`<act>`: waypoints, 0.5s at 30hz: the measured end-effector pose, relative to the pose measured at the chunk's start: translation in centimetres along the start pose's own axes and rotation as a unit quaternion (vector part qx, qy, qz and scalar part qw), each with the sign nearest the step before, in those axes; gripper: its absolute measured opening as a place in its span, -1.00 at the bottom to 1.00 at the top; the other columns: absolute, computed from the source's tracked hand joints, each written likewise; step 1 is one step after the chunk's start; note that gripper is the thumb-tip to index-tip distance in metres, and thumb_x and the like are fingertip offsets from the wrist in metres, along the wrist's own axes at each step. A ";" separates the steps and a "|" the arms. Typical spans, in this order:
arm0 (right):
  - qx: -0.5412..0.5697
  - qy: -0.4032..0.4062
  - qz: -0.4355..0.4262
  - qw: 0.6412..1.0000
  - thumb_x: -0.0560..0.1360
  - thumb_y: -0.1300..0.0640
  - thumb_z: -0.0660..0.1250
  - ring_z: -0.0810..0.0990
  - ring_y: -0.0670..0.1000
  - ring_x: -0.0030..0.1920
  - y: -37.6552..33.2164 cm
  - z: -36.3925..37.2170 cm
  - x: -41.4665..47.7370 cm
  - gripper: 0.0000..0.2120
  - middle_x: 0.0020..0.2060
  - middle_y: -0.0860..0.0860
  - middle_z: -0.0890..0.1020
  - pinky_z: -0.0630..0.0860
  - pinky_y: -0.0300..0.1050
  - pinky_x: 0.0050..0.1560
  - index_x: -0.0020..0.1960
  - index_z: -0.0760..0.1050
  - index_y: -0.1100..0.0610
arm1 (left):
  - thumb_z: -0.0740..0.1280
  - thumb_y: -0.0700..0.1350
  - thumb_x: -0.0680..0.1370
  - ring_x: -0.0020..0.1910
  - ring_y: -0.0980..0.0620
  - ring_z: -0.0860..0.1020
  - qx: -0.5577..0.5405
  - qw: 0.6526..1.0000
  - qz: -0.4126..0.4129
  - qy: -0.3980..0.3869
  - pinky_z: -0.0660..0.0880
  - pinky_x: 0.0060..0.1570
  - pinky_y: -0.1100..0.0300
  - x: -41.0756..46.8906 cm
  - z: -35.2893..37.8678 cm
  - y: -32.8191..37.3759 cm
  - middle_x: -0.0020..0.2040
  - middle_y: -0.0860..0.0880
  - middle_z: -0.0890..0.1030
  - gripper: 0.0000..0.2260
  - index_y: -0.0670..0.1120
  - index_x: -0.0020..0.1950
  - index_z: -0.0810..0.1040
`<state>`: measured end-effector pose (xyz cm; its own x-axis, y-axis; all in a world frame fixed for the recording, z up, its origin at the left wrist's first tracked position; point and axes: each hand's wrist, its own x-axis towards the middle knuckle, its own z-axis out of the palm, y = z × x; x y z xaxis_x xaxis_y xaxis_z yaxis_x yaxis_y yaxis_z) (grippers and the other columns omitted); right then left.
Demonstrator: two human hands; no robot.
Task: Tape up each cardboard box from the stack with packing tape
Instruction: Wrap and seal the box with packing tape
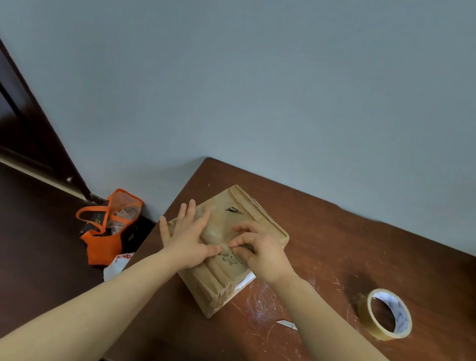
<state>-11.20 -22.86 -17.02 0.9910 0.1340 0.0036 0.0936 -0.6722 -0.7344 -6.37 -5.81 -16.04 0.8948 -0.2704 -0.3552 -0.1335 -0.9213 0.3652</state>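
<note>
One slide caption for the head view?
Left hand flat on the box, right hand curled on its top; tape roll aside on table.

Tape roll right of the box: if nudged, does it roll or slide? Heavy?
The tape roll seems to lie flat on the table, so it would likely slide, not roll. Its hollow core and thin band suggest it is light. The glossy band may be slippery.

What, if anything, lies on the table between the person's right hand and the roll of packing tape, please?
Nothing visible does. The right hand rests on the cardboard box, and only bare scratched table separates it from the tape roll. A small pale scrap lies nearer the person, off that line.
</note>
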 end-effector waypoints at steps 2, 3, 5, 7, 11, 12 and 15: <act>-0.016 -0.007 0.003 1.000 0.51 0.32 0.34 0.48 -0.08 0.07 -0.1 -0.1 0.1 -0.87 0.22 0.06 0.50 0.31 -0.57 -0.06 0.01 0.64 0.25 | 0.31 0.13 0.53 0.52 -0.01 -0.33 -0.012 1.000 -0.004 -0.005 -0.36 0.39 -0.20 -0.1 -0.1 0.1 0.56 -0.06 -0.28 -0.21 0.07 0.58 -0.13; -0.026 -0.013 0.003 1.000 0.51 0.32 0.33 0.50 -0.05 0.09 -0.1 -0.3 0.1 -0.86 0.23 0.06 0.50 0.29 -0.59 -0.08 0.02 0.64 0.25 | 0.31 0.12 0.53 0.52 -0.02 -0.33 -0.015 1.000 -0.004 -0.007 -0.36 0.39 -0.20 -0.1 0.0 0.1 0.56 -0.06 -0.29 -0.22 0.07 0.58 -0.13; -0.045 -0.027 -0.007 0.999 0.52 0.30 0.32 0.51 0.00 0.15 -0.2 -0.6 0.3 -0.86 0.25 0.07 0.49 0.27 -0.59 -0.08 0.03 0.64 0.25 | 0.31 0.10 0.54 0.52 -0.02 -0.34 -0.012 1.000 -0.001 -0.010 -0.36 0.39 -0.21 -0.2 -0.1 0.3 0.56 -0.07 -0.30 -0.22 0.07 0.58 -0.14; -0.067 -0.038 -0.015 0.997 0.52 0.29 0.32 0.50 0.01 0.18 -0.4 -0.9 0.4 -0.85 0.26 0.07 0.49 0.32 -0.47 -0.01 0.04 0.64 0.25 | 0.31 0.06 0.55 0.52 -0.02 -0.34 -0.026 1.000 0.004 -0.010 -0.37 0.38 -0.20 -0.3 -0.2 0.3 0.56 -0.08 -0.29 -0.26 0.10 0.57 -0.09; -0.075 -0.038 -0.007 0.996 0.52 0.26 0.32 0.51 0.02 0.18 -1.0 -1.3 0.5 -0.84 0.23 0.06 0.51 0.41 -0.19 0.16 0.06 0.62 0.24 | 0.35 -0.08 0.54 0.55 0.03 -0.17 -0.107 0.993 0.025 0.045 -0.35 0.42 -0.13 -1.0 -0.7 0.2 0.59 -0.03 -0.04 -0.57 0.16 0.39 0.41; -0.088 -0.045 -0.010 0.995 0.53 0.24 0.32 0.50 0.02 0.19 -1.2 -1.4 0.6 -0.84 0.23 0.06 0.50 0.39 -0.25 0.13 0.07 0.61 0.24 | 0.37 -0.07 0.52 0.55 0.05 -0.09 -0.102 0.991 0.036 0.073 -0.32 0.44 -0.09 -1.3 -0.9 0.0 0.58 0.00 0.06 -0.69 0.16 0.25 0.53; -0.133 -0.077 -0.029 0.988 0.54 0.20 0.31 0.47 0.03 0.17 -1.9 -1.6 1.2 -0.82 0.18 0.05 0.52 0.26 -0.39 -0.10 0.10 0.60 0.20 | 0.42 -0.02 0.49 0.49 0.09 0.16 -0.055 0.989 0.076 0.115 -0.11 0.47 0.01 -2.1 -1.2 -0.1 0.51 0.05 0.26 -0.88 0.12 0.01 0.66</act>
<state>-10.04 -22.56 -14.56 0.9589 0.2728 -0.0781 0.1913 -0.8250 -0.5318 -7.68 -4.78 -14.32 0.9428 -0.3212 -0.0894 -0.2379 -0.8360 0.4946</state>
